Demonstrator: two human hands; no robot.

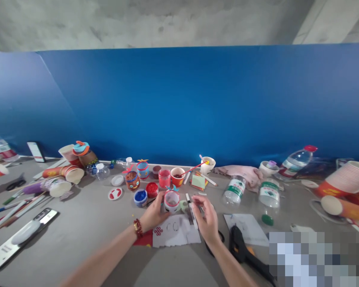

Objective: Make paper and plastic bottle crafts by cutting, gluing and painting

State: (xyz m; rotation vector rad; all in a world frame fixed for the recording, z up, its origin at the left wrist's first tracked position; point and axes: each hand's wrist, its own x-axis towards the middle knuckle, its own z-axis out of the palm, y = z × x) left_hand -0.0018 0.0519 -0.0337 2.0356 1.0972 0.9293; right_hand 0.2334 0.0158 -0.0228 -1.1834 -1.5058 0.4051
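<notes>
My left hand point(154, 213), with a red bead bracelet at the wrist, is curled round a small decorated paper cup point(171, 201) that stands on the grey table point(86, 227). My right hand point(207, 220) is closed on a white marker pen point(191, 209), its tip near the cup. Under both hands lies a white paper sheet point(175, 233) with drawn ovals and a red knot mark. Open paint pots, blue point(140, 197) and red point(151, 189), sit just left of the cup.
Paper cups point(71, 173) and pens lie at the left, plastic bottles point(233, 189) and stacked cups point(347, 181) at the right. A black glue gun point(242, 249) lies near my right forearm. A metal ruler point(20, 238) sits front left. A blue partition point(197, 103) backs the table.
</notes>
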